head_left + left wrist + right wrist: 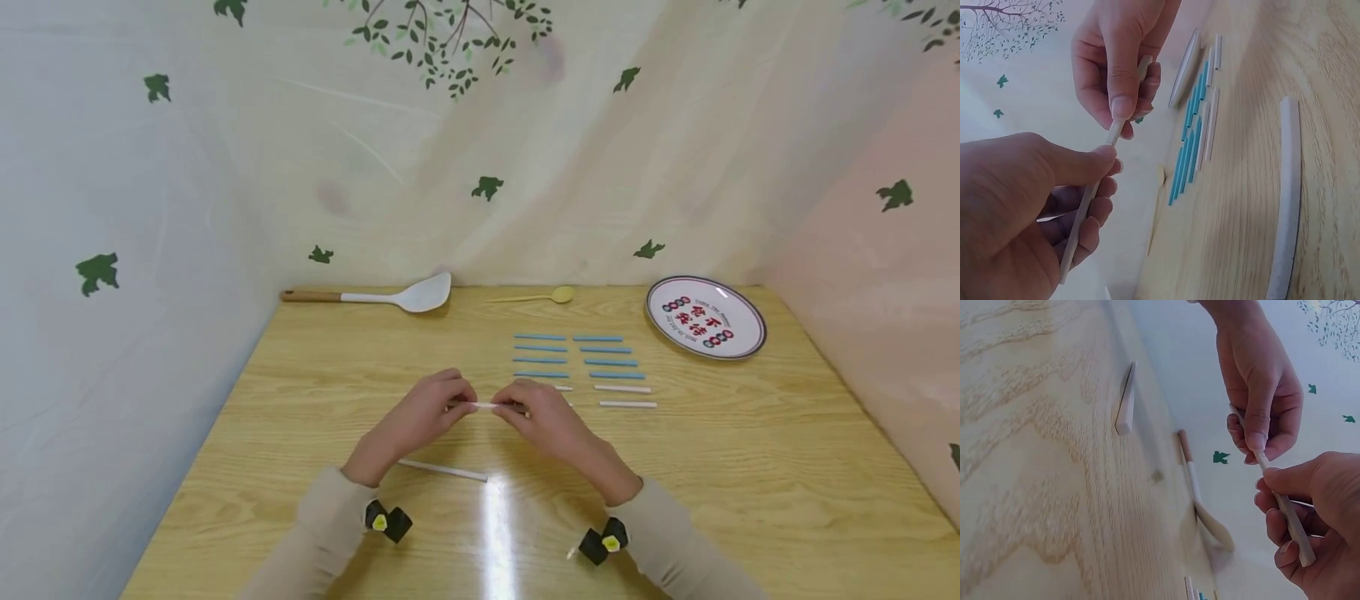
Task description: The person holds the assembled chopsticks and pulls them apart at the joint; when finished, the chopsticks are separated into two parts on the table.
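Note:
Both hands pinch one thin, pale white stick (484,405) above the table, holding it by its two halves with thumbs nearly meeting at its middle. My left hand (431,408) curls its fingers round one half; its end sticks out below the palm in the left wrist view. Round the other half, my right hand (551,417) grips with thumb and bent fingers. The stick looks squarish in section and still in one piece. Below the hands, a longer-looking white stick (448,472) lies on the table, its left end hidden by the left wrist in the head view.
Short blue sticks (609,362) lie in two columns, with short white sticks (627,405) in front, partly behind the right hand. Along the back are a white spatula (423,293) with wooden handle, a yellow spoon (562,294) and a printed plate (738,337). Patterned cloth (375,208) surrounds the table.

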`<state>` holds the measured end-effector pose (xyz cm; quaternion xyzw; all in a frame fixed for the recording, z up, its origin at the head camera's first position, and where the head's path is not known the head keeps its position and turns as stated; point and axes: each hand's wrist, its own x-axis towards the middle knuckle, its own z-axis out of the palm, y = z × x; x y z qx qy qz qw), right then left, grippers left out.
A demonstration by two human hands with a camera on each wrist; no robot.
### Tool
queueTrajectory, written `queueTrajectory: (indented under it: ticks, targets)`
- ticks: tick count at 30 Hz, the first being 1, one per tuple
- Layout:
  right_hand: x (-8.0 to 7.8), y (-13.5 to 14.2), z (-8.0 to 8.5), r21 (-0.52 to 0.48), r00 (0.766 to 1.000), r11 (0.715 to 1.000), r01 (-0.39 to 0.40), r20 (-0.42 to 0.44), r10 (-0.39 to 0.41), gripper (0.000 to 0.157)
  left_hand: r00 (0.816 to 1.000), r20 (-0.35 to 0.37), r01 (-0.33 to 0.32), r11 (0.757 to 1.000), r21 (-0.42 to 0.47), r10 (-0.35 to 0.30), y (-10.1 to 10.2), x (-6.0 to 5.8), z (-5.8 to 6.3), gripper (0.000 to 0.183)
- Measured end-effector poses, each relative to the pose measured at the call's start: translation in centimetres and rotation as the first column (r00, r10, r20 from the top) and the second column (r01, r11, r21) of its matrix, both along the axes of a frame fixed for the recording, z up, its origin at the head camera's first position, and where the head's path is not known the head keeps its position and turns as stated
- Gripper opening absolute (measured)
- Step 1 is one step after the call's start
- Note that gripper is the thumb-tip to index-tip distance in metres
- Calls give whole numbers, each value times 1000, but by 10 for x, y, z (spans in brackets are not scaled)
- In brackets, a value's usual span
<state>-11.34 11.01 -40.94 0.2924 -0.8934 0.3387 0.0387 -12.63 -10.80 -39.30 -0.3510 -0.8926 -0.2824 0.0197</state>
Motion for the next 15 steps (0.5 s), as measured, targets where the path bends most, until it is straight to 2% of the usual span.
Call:
queueTrajectory:
  ticks: [4, 11, 15]
  targets:
    - [-2, 1, -1, 8, 1000, 1000, -3, -8, 3, 13, 1000, -5, 13, 1000, -9, -13, 1, -3, -1, 7]
    - [-4, 6, -4, 7, 1000, 1000, 1, -9, -1, 13, 999, -40, 34, 999, 24, -33, 2, -7, -8, 7]
    - [-5, 8, -5, 3, 1000, 1000, -14, -19, 14, 12, 999, -35, 35, 999, 38, -34, 3, -8, -9, 8]
